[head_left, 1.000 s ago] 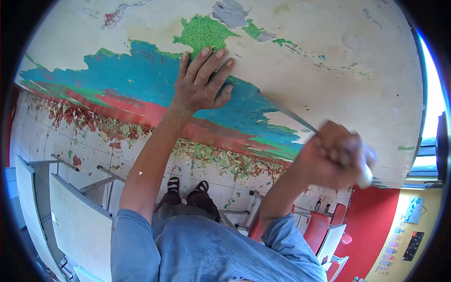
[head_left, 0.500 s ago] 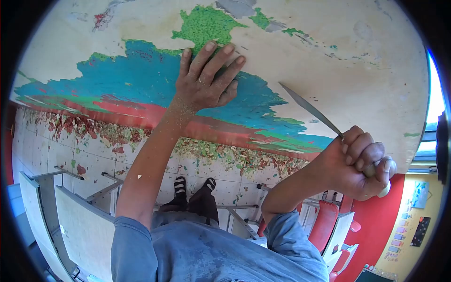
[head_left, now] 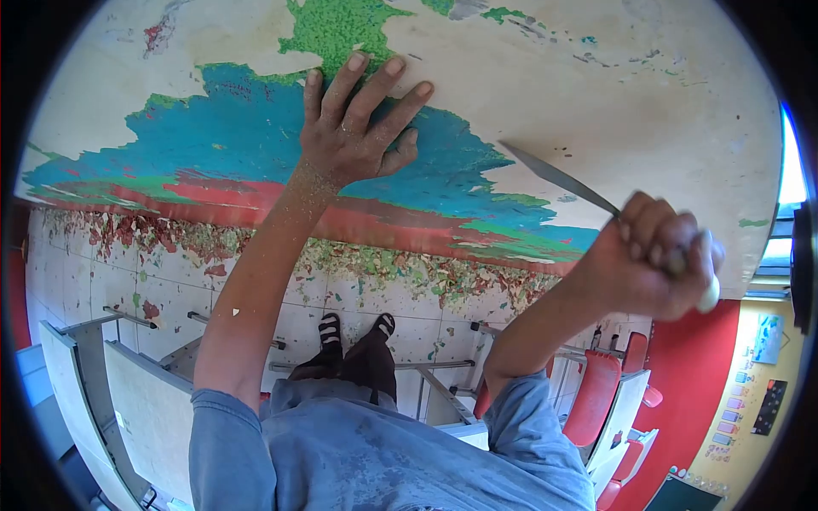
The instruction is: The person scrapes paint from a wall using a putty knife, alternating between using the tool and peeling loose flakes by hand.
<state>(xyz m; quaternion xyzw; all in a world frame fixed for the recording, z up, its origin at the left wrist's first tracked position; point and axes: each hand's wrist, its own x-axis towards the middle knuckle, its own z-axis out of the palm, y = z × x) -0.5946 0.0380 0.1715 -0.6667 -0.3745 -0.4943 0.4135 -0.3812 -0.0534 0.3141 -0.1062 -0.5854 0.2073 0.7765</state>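
Note:
My left hand (head_left: pixel 356 134) lies spread on the wall (head_left: pixel 528 94), over a teal paint patch (head_left: pixel 247 128) and the lower edge of a green one (head_left: pixel 332 34). Pale dust speckles its wrist. My right hand (head_left: pixel 660 255) is wrapped round the pale handle of a scraper (head_left: pixel 558 177). The thin metal blade points up and left, its tip at or close to the whitish surface right of the teal patch. From this angle I cannot tell whether the tip touches. Most of the handle is hidden in my fist; its rounded end shows below.
Paint flakes (head_left: pixel 375 268) litter the tiled floor (head_left: pixel 179 285) along the wall's foot. Behind me stand pale tables (head_left: pixel 153 400) with metal legs and red chairs (head_left: pixel 592 396). To the right are a window (head_left: pixel 791 170), a red wall section (head_left: pixel 690 375) and a yellow wall with pictures (head_left: pixel 741 383).
The view has shifted slightly, so the wall patches appear further left and higher. My right fist and the scraper have turned a little; the left hand stays flat on the wall.

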